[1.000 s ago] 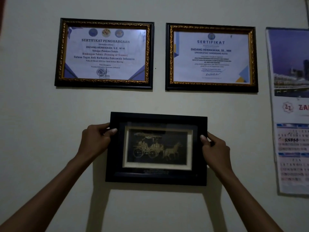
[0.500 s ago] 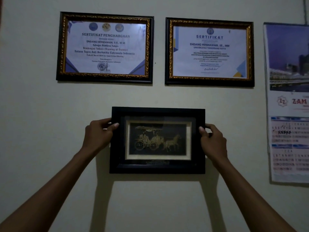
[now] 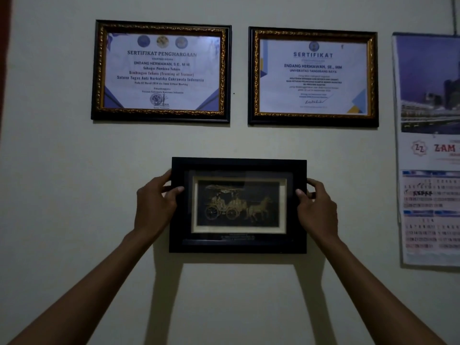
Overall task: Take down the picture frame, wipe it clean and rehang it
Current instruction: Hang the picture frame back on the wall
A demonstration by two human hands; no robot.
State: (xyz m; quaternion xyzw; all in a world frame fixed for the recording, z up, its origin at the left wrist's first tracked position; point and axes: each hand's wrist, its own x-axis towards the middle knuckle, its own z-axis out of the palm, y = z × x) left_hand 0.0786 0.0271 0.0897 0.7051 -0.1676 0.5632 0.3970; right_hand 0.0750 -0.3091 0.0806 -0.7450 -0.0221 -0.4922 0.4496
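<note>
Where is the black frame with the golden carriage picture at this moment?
In the head view, the black carriage frame is at centre against the wall, held at its sides by the left hand and right hand, below the two certificates.

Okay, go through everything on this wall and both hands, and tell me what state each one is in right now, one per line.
Black carriage frame: level against the wall, held at both side edges; whether hooked cannot be told.
Left hand: grip closed on the frame's left edge.
Right hand: grip closed on the frame's right edge.
Left certificate frame: hanging, slightly tilted.
Right certificate frame: hanging, untouched.
Calendar: hanging, partly cut off by the picture's edge.
</note>
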